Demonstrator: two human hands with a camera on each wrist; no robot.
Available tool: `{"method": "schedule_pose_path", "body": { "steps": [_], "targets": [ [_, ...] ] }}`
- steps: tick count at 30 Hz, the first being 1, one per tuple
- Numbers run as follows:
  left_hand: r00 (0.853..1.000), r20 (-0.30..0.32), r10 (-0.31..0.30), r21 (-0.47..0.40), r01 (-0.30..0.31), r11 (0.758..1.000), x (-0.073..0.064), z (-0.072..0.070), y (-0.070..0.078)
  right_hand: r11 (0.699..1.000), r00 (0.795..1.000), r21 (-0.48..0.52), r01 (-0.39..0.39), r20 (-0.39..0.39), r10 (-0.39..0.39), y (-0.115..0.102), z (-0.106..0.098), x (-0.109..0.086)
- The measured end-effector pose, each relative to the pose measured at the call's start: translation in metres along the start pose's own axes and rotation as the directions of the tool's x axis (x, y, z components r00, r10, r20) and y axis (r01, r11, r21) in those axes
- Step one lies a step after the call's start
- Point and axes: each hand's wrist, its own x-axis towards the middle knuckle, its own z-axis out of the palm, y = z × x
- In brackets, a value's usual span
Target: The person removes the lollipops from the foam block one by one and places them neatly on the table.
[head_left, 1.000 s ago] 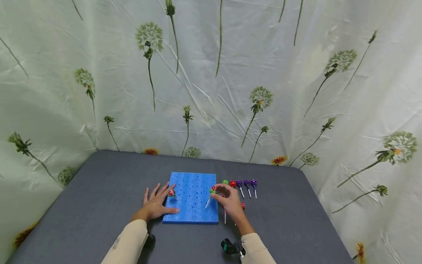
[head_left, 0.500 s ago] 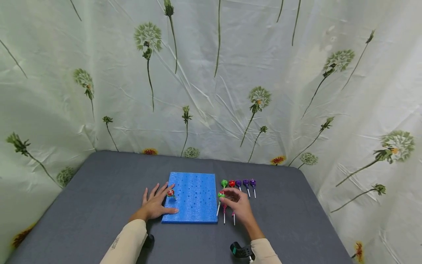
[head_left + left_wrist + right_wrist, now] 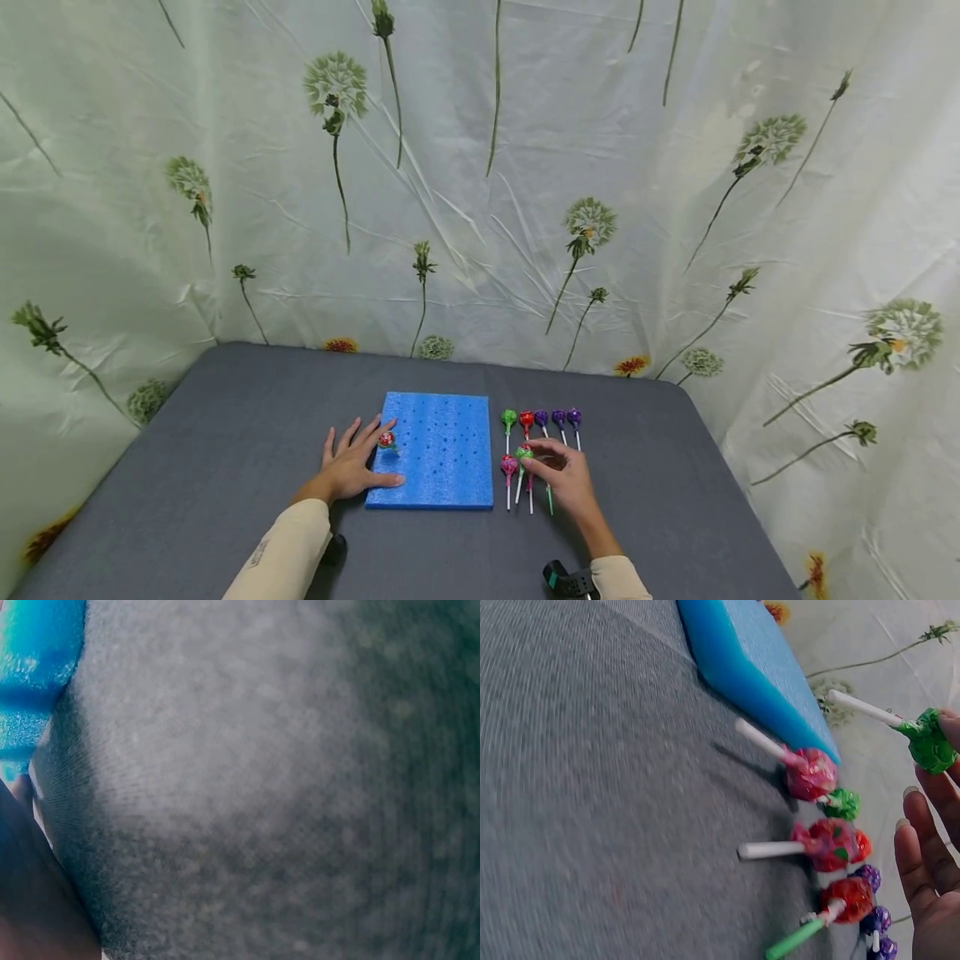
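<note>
My left hand lies with spread fingers on the left side of a blue foam board dotted with small holes. Beside its fingers, a red-and-green lollipop stands in the board. Right of the board, my right hand pinches another green-and-red lollipop by its wrapped head, stick pointing down. In the right wrist view, this held lollipop shows its green side and white stick, clear of the table. Under and around that hand lie a pink lollipop, a second pink one and a red one with a green stick.
Behind the right hand, a back row holds a green lollipop, a red one and several purple lollipops. The grey table ends at a flower-printed curtain. The left wrist view is mostly grey cloth.
My right hand has moved right, carrying the pinched lollipop from above the board to over the front row of lollipops. The left hand has stayed in place on the board.
</note>
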Motion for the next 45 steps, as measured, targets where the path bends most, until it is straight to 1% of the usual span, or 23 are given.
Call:
{"method": "schedule_pose_path", "body": {
  "steps": [3, 7, 10, 16, 18, 23, 29, 34, 38, 42, 45],
  "targets": [
    [1.000, -0.015, 0.010, 0.005, -0.010, 1.000, 0.003, 0.004, -0.006, 1.000, 1.000, 0.017, 0.011, -0.017, -0.011, 0.002, -0.005, -0.001],
    [0.999, -0.028, 0.017, 0.028, -0.016, 0.999, 0.008, 0.011, -0.015, 1.000, 0.999, 0.022, -0.014, -0.046, 0.015, 0.007, -0.011, -0.003],
    [0.999, -0.031, 0.020, 0.029, -0.019, 0.999, 0.010, 0.014, -0.018, 0.999, 0.996, 0.014, -0.039, -0.074, 0.040, 0.009, -0.016, -0.004],
    [1.000, -0.021, 0.011, 0.000, -0.011, 1.000, 0.006, 0.009, -0.011, 0.994, 0.987, -0.033, -0.104, -0.129, 0.099, 0.011, -0.029, -0.008],
    [1.000, -0.024, 0.009, 0.001, -0.009, 1.000, 0.005, 0.009, -0.009, 0.992, 0.983, -0.049, -0.113, -0.151, 0.104, 0.012, -0.033, -0.009],
    [0.998, -0.048, 0.028, 0.003, -0.028, 1.000, 0.007, 0.011, -0.013, 0.992, 0.977, -0.055, -0.109, -0.187, 0.097, 0.016, -0.041, -0.012],
    [0.998, -0.055, 0.026, 0.011, -0.026, 1.000, 0.008, 0.013, -0.017, 0.992, 0.974, -0.036, -0.122, -0.198, 0.112, 0.026, -0.047, -0.014],
    [0.999, -0.046, 0.020, 0.005, -0.020, 1.000, 0.007, 0.012, -0.015, 0.991, 0.974, -0.017, -0.136, -0.187, 0.130, 0.037, -0.048, -0.014],
    [0.998, -0.056, 0.020, 0.002, -0.020, 1.000, 0.006, 0.012, -0.015, 0.985, 0.971, -0.042, -0.165, -0.184, 0.154, 0.046, -0.048, -0.013],
    [0.998, -0.049, 0.032, -0.002, -0.032, 0.999, 0.005, 0.011, -0.015, 0.983, 0.970, -0.084, -0.165, -0.192, 0.146, 0.053, -0.049, -0.012],
    [0.998, -0.057, 0.038, 0.000, -0.038, 0.999, 0.004, 0.009, -0.014, 0.977, 0.974, -0.128, -0.168, -0.173, 0.145, 0.055, -0.048, -0.010]
  ]
}}
